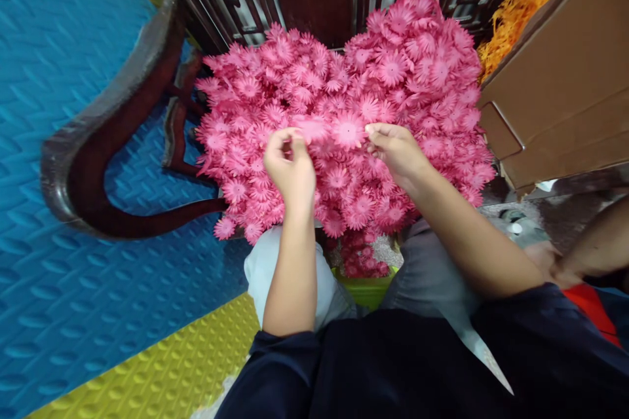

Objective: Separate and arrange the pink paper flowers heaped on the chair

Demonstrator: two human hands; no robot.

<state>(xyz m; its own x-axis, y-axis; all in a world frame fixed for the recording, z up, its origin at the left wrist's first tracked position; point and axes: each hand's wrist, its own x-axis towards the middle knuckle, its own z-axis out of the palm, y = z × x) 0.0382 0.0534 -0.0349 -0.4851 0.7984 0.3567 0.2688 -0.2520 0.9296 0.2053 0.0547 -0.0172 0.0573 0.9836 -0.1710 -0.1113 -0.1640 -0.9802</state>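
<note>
A large heap of pink artificial flowers with thin pointed petals lies in front of me. Over its middle, my left hand is closed, thumb against fingers, at the edge of a pink petal piece smeared by motion. My right hand pinches the petal edge of another pink flower, which faces up and has a small dark dot at its centre. The two pieces sit side by side between my hands; whether they are joined I cannot tell.
A dark wooden chair arm curves at the left over blue matting. A cardboard box with orange shredded material stands at the right. Between my knees is a yellow-green container with pink flowers. Another person's arm shows at the right.
</note>
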